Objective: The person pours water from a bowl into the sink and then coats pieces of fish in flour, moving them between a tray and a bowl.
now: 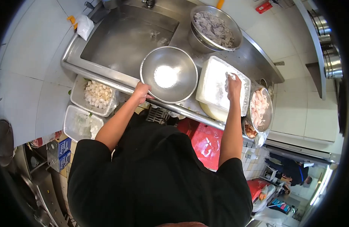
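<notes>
My left hand (141,92) grips the near left rim of a wide steel mixing bowl (151,70), its fingers under the edge. Nothing but a bright reflection shows inside the bowl. To the right, my right hand (234,86) is closed over a white plastic tub (207,85) of white powder (219,77). Some of the powder shows at its fingers. The tub rests above a pale round container (212,111), partly hidden.
A steel sink (121,41) lies left. Behind is a bowl of greyish food (214,28); right is a bowl of pale raw meat strips (258,108). Below the counter edge stand a tub of white mushrooms (97,94) and a red container (206,145). A person (289,168) is in the background.
</notes>
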`<state>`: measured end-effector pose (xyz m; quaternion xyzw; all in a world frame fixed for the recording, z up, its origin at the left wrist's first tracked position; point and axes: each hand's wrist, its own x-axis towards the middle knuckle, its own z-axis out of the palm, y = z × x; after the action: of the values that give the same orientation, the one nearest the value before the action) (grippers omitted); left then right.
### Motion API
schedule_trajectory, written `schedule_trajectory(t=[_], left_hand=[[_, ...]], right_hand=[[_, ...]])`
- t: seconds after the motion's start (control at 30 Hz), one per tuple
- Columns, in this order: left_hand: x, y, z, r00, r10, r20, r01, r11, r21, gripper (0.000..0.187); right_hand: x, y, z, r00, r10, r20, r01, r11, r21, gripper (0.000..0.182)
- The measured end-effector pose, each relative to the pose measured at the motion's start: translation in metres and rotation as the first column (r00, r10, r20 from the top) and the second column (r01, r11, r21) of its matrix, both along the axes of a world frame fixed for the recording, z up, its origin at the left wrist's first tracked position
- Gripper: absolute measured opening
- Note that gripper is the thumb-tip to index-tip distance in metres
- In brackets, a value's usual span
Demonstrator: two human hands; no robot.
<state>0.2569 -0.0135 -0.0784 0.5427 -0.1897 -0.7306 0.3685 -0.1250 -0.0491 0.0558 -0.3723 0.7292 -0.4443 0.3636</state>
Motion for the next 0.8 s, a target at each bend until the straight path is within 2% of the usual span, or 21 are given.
schedule_trajectory(t=[0.07,0.1,0.13,0.17,0.2,0.23,0.27,0.33,0.43,0.53,0.57,0.6,0.63,0.67,0.7,0.73,0.8], left_hand=[[0.001,0.004,0.007,1.000,0.019,0.015,-0.018,0.999,-0.041,0.041],[0.002,0.005,0.012,0.999,0.017,0.042,-0.015,0.999,-0.041,0.043],[0.004,0.006,0.018,0.998,0.015,0.069,-0.012,0.999,-0.041,0.045],[0.006,0.007,0.024,0.995,0.015,0.096,-0.011,0.999,-0.042,0.048],[0.008,0.009,0.030,0.996,0.019,0.091,-0.015,0.999,-0.042,0.048],[0.010,0.011,0.036,0.996,0.023,0.086,-0.020,0.999,-0.042,0.047],[0.012,0.012,0.040,0.996,0.030,0.082,-0.027,0.999,-0.043,0.047],[0.016,0.013,0.037,0.999,0.035,0.021,-0.034,0.999,-0.033,0.046],[0.019,0.016,0.022,0.998,0.032,-0.049,-0.034,0.999,-0.036,0.044],[0.009,0.016,0.020,0.995,0.045,-0.091,-0.048,0.998,-0.031,0.039],[0.021,0.025,0.012,0.992,0.103,-0.072,-0.106,0.994,-0.034,0.039],[0.021,0.028,0.005,0.986,0.136,-0.093,-0.140,0.990,-0.030,0.040],[0.012,0.030,-0.041,0.975,0.167,-0.144,-0.180,0.980,-0.081,0.040],[0.007,0.031,-0.080,0.964,0.183,-0.193,-0.211,0.968,-0.138,0.041],[0.018,0.032,-0.026,0.978,0.170,-0.123,-0.181,0.980,-0.080,0.042],[0.028,0.034,0.035,0.988,0.142,-0.062,-0.143,0.990,-0.020,0.043],[0.028,0.037,0.039,0.979,0.198,-0.042,-0.200,0.979,-0.049,0.046]], right_hand=[[0.032,-0.010,0.011,0.983,0.068,0.173,-0.063,0.997,-0.034,0.020],[0.058,-0.015,0.019,0.984,0.091,0.153,-0.091,0.996,-0.009,0.023],[0.067,-0.028,-0.004,0.990,0.142,-0.009,-0.143,0.987,-0.070,0.028],[0.095,-0.030,0.004,0.979,0.206,0.003,-0.206,0.978,0.033,0.033],[0.117,-0.033,-0.001,0.937,0.342,-0.075,-0.346,0.938,-0.039,0.032],[0.129,-0.041,-0.017,0.882,0.452,-0.137,-0.460,0.887,-0.034,0.029],[0.132,-0.059,-0.047,0.807,0.505,-0.306,-0.541,0.840,-0.042,0.025],[0.171,-0.056,-0.034,0.705,0.414,-0.576,-0.504,0.863,0.002,0.025],[0.193,-0.055,-0.038,0.616,0.617,-0.489,-0.596,0.771,0.223,0.030],[0.187,-0.051,-0.058,0.490,0.572,-0.657,-0.644,0.746,0.170,0.033],[0.177,-0.060,-0.092,0.438,0.588,-0.680,-0.691,0.704,0.164,0.039],[0.170,-0.067,-0.110,0.449,0.558,-0.698,-0.731,0.679,0.073,0.042],[0.182,-0.062,-0.093,0.443,0.511,-0.737,-0.729,0.684,0.037,0.042],[0.200,-0.057,-0.063,0.519,0.553,-0.651,-0.629,0.763,0.147,0.040],[0.216,-0.055,-0.053,0.620,0.509,-0.598,-0.611,0.790,0.039,0.036],[0.227,-0.058,-0.054,0.709,0.529,-0.467,-0.615,0.787,-0.043,0.031],[0.285,-0.034,-0.003,0.840,0.533,-0.102,-0.540,0.839,-0.062,0.028]])
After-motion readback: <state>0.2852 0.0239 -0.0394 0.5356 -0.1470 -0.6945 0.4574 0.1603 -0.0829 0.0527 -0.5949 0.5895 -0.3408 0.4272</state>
